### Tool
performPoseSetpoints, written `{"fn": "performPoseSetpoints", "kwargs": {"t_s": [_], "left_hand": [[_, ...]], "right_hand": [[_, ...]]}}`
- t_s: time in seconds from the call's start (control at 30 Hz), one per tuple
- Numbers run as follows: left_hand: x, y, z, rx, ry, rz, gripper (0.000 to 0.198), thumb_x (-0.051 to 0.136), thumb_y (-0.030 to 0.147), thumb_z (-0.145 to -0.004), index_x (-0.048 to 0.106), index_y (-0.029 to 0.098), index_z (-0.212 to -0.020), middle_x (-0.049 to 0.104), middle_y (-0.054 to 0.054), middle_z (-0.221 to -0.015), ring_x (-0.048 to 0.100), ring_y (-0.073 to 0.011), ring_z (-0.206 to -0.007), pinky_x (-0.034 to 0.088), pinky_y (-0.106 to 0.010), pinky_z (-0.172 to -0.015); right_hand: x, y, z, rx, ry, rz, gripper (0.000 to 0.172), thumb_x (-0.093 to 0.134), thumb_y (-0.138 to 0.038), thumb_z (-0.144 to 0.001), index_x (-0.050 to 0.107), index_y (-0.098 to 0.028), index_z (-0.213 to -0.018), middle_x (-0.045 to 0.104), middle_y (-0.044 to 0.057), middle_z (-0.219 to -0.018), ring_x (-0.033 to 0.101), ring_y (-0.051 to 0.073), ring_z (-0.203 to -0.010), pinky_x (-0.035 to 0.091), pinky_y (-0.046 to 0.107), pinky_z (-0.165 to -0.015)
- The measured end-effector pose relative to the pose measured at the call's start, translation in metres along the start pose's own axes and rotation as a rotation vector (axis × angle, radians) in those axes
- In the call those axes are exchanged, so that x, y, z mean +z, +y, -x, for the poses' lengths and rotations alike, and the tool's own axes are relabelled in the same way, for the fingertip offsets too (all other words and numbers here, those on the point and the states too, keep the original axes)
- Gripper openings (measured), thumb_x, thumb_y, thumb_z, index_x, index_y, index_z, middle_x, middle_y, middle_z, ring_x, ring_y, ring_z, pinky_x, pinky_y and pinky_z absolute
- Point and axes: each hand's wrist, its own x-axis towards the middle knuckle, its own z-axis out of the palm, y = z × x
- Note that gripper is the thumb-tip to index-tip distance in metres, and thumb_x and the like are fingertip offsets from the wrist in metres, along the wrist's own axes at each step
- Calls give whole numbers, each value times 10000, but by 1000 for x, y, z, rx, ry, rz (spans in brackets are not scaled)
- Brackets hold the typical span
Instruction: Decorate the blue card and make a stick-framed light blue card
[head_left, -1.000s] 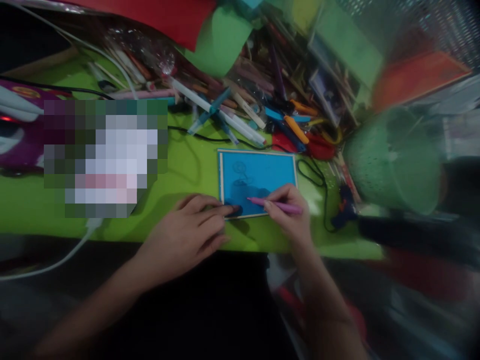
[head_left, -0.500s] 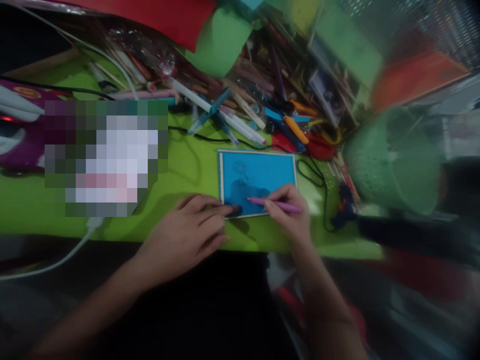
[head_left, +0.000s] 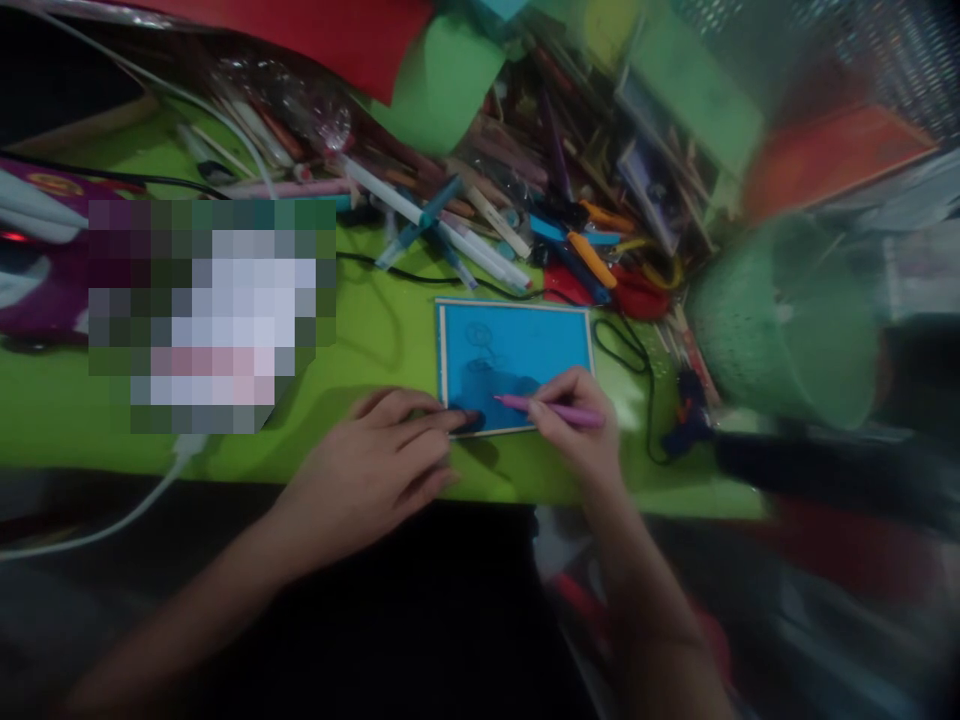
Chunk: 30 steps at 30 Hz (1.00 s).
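A blue card point(head_left: 547, 345) with pale strips along its edges lies on the green table near its front edge. Faint dark line drawings, rounded in shape, show on its left half. My right hand point(head_left: 579, 425) pinches a pink pen point(head_left: 574, 412), its tip pointing left at the card's lower middle; whether the tip touches cannot be made out. My left hand point(head_left: 382, 455) rests with its fingers stretched out over the card's lower left corner. Shadows of the hands fall across the lower part of the card.
Behind the card lie white and teal markers point(head_left: 480, 255), orange-handled tools point(head_left: 592, 260) and a heap of sticks. A green basket point(head_left: 787, 320) stands at the right, beside a dark glue gun point(head_left: 686, 420). A black cable point(head_left: 420, 278) crosses the green table point(head_left: 360, 350). A blurred-out object sits left.
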Motion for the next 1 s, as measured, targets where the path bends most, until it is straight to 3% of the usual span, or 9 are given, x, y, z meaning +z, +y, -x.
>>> {"fn": "performPoseSetpoints", "kwargs": {"t_s": [1.0], "left_hand": [[1, 0, 0, 6, 8, -12, 189, 551, 321, -1056, 646, 226, -922, 773, -20, -1305, 622, -291, -1173, 490, -483, -998]], "right_hand": [[1, -1, -1, -5, 39, 41, 137, 749, -287, -812, 623, -242, -781, 629, -36, -707, 573, 121, -622, 461, 263, -564]]}}
